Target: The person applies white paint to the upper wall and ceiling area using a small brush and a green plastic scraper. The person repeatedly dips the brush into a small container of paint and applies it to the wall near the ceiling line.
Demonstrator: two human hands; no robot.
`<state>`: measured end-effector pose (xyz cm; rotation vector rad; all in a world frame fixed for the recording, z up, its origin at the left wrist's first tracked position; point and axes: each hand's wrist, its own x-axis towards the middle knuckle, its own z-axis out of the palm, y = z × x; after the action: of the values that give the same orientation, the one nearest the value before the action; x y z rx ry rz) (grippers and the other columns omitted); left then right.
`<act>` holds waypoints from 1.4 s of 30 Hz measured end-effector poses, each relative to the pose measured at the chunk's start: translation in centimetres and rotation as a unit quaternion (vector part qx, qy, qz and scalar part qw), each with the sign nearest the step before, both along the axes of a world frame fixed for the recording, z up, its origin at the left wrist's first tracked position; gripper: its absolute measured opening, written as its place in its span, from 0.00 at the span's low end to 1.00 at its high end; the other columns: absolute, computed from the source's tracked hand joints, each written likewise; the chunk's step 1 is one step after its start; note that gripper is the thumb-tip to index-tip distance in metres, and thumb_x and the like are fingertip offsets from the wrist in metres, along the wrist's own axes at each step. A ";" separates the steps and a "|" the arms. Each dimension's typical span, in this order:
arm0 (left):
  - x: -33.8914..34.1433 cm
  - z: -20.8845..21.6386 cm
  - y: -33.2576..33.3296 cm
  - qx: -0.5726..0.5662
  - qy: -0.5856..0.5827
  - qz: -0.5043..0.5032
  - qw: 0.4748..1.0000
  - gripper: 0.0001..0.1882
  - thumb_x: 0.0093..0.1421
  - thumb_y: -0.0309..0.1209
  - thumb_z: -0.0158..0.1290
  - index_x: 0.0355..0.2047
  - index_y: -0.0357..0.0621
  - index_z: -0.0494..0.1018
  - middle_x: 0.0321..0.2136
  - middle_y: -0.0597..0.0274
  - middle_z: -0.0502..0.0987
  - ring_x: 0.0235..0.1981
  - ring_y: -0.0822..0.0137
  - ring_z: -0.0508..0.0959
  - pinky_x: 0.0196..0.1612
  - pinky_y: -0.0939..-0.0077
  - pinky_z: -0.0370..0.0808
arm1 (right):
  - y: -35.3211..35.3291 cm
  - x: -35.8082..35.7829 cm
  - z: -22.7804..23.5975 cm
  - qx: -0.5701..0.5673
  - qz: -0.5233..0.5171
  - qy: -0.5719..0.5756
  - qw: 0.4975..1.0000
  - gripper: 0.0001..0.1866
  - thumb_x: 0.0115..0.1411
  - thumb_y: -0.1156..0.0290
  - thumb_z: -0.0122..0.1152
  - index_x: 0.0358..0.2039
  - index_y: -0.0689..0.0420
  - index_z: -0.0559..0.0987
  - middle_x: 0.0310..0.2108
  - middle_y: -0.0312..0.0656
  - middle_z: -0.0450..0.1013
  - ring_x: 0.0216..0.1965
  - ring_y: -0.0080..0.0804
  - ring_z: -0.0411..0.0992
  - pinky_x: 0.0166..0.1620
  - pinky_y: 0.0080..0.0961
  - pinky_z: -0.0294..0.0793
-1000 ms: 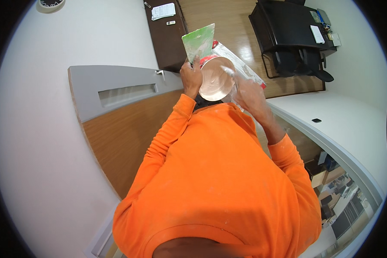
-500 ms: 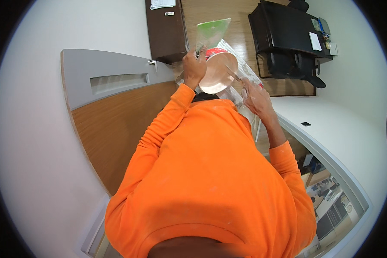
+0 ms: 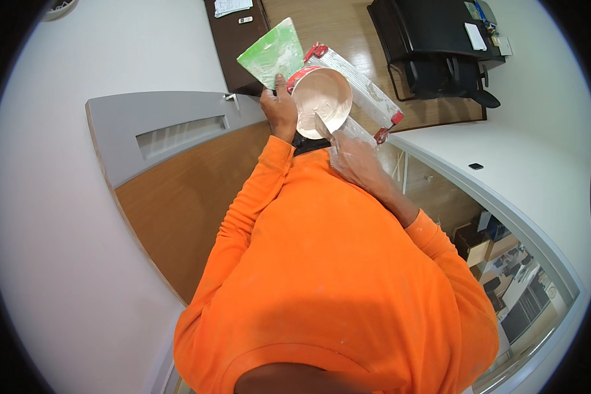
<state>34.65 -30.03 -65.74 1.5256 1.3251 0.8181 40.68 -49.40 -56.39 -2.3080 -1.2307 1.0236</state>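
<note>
Putty knife (image 3: 322,127) (blade angled up-left into bowl (image 3: 321,98)) gripped by right hand (image 3: 354,159); left hand (image 3: 279,108) holds bowl.

Both arms up & fwd, orange sleeves to the wrists. Left hand (image 3: 279,108) raised higher, arm nearly straight, fingers curled in a closed grip, back of hand twd camera. Right hand (image 3: 354,161) lower & slightly right, elbow bent outward, fingers closed in a grip, knuckles up, skin dusted w/ white. Hands near each other, not touching.
</note>
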 end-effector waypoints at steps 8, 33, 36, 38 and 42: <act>0.6 0.4 -0.5 0.002 -0.064 0.025 0.998 0.24 0.72 0.42 0.51 0.44 0.25 0.78 0.39 0.45 0.84 0.40 0.58 0.81 0.46 0.63 0.74 | 2.5 0.1 2.1 0.051 0.027 0.072 0.996 0.12 0.61 0.70 0.51 0.35 0.68 0.76 0.33 0.60 0.74 0.34 0.61 0.76 0.40 0.52 0.77; -0.3 -4.0 1.3 -0.065 -0.011 -0.124 0.990 0.26 0.71 0.48 0.52 0.47 0.31 0.79 0.37 0.50 0.84 0.37 0.64 0.81 0.45 0.66 0.76 | -3.6 8.4 -4.9 0.076 -0.279 0.574 0.766 0.16 0.67 0.67 0.47 0.51 0.60 0.73 0.23 0.35 0.72 0.12 0.17 0.64 0.13 0.15 0.61; -0.1 -4.8 1.4 0.010 -0.005 -0.122 0.993 0.26 0.72 0.48 0.51 0.46 0.31 0.79 0.36 0.48 0.84 0.37 0.62 0.82 0.44 0.65 0.76 | -4.3 8.9 -5.2 0.078 -0.273 0.581 0.763 0.19 0.66 0.68 0.46 0.54 0.61 0.72 0.24 0.36 0.73 0.14 0.18 0.65 0.14 0.15 0.63; 0.2 -4.0 0.9 0.064 0.024 -0.125 0.990 0.26 0.72 0.48 0.50 0.46 0.30 0.79 0.36 0.48 0.85 0.38 0.61 0.82 0.44 0.65 0.76 | -4.7 9.0 -5.4 0.082 -0.277 0.582 0.760 0.21 0.65 0.68 0.46 0.56 0.61 0.72 0.24 0.36 0.74 0.14 0.18 0.66 0.15 0.14 0.64; 0.0 -4.0 1.5 0.013 -0.029 -0.093 0.995 0.26 0.73 0.47 0.49 0.43 0.29 0.79 0.35 0.50 0.84 0.35 0.63 0.82 0.41 0.67 0.76 | -5.1 8.9 -5.4 0.103 -0.298 0.579 0.752 0.23 0.64 0.70 0.46 0.59 0.61 0.71 0.25 0.37 0.74 0.16 0.19 0.67 0.16 0.14 0.65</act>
<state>34.60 -28.48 -69.71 1.6060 1.1161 0.7574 49.59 -54.54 -61.75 -1.2064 -0.0571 1.5192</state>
